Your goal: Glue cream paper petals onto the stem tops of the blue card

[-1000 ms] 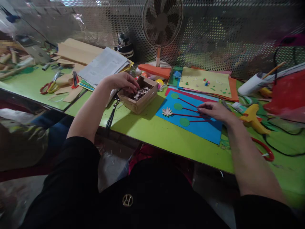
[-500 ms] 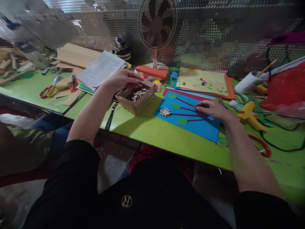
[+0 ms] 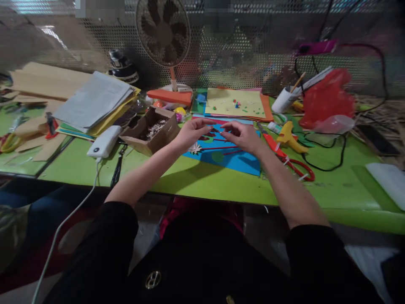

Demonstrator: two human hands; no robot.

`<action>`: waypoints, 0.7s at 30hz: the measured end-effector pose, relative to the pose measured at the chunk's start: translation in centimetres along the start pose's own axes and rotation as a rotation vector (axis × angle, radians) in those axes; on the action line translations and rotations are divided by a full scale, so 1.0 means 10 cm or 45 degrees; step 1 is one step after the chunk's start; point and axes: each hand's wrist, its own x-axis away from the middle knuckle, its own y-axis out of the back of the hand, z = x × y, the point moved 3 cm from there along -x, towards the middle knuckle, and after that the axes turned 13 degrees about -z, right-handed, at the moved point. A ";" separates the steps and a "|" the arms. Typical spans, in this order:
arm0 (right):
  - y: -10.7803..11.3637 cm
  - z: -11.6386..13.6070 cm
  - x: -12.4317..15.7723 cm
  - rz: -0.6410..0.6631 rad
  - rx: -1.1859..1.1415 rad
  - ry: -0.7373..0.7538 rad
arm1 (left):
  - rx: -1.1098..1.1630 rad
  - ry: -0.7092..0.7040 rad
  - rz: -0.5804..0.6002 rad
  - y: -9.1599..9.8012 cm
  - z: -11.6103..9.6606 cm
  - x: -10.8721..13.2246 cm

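Note:
Above the blue sheet [image 3: 240, 166] on the green table, my left hand [image 3: 193, 131] and my right hand [image 3: 243, 136] face each other. Both have bent fingers with the tips drawn close together; any small piece between them is too small to make out. A flower of pale pointed pieces [image 3: 195, 148] lies at the sheet's left edge, joined to a thin red stem [image 3: 218, 147]. A green paper circle [image 3: 217, 157] lies below it, and the other circles are partly covered by my hands. Left of my left hand stands an open cardboard box [image 3: 148, 145] with small pale pieces inside.
A white power bank [image 3: 105, 141] with a cable lies left of the box. Grey and coloured papers [image 3: 95, 99] are stacked behind it. Right of the sheet are red-handled scissors [image 3: 300, 169], a yellow glue gun [image 3: 289, 137] and a red bag [image 3: 329, 99]. A fan [image 3: 163, 36] stands behind.
My left hand has left the cardboard box and moved right, over the blue sheet. My right hand has shifted toward it, above the stems. The view has turned to the right.

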 end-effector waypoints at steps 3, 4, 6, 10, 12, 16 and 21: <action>-0.05 0.06 0.03 -0.051 0.145 0.239 | 0.091 0.056 -0.046 -0.09 0.12 -0.04; -0.06 0.07 0.04 -0.057 0.183 0.298 | 0.120 0.068 -0.053 -0.10 0.14 -0.05; -0.09 0.05 0.05 -0.073 0.246 0.384 | 0.168 0.081 -0.058 -0.12 0.19 -0.05; -0.12 0.00 0.06 -0.072 0.298 0.441 | 0.188 0.101 -0.053 -0.12 0.25 -0.04; -0.13 -0.01 0.05 -0.061 0.306 0.447 | 0.196 0.113 -0.032 -0.12 0.28 -0.03; -0.12 0.01 0.06 -0.024 0.392 0.420 | 0.151 0.095 0.048 -0.13 0.31 -0.02; -0.15 0.00 0.07 0.043 0.542 0.357 | -0.295 -0.244 0.106 -0.08 0.32 0.00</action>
